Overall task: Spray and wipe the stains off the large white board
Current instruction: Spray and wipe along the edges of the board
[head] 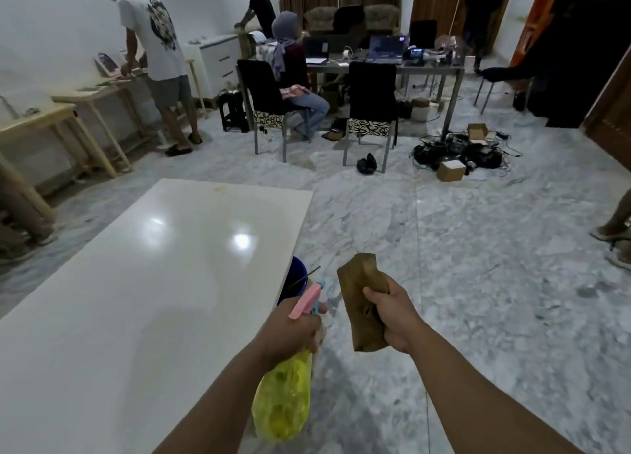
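A yellow plastic spray bottle (pixel 283 395) is gripped by the left hand (pixel 290 334), a folded brown cloth (pixel 363 303) by the right hand (pixel 392 317). The large glossy white board (pixel 136 300), left of both hands, appears unsprayed; a yellowish stain (pixel 218 190) remains at its far end.

A: White board (pixel 146 283)?
B: Large, glossy, rectangular, lying flat at left; two ceiling-light glares on its surface, a faint yellowish stain (pixel 218 190) near its far edge.

A: Spray bottle (pixel 285 385)?
B: Clear body with yellow liquid, pink trigger head, nozzle pointing away; held tilted, just off the board's right edge.

A: Cloth (pixel 363 303)?
B: Brown, crumpled, held upright over the marble floor, right of the bottle, apart from the board.
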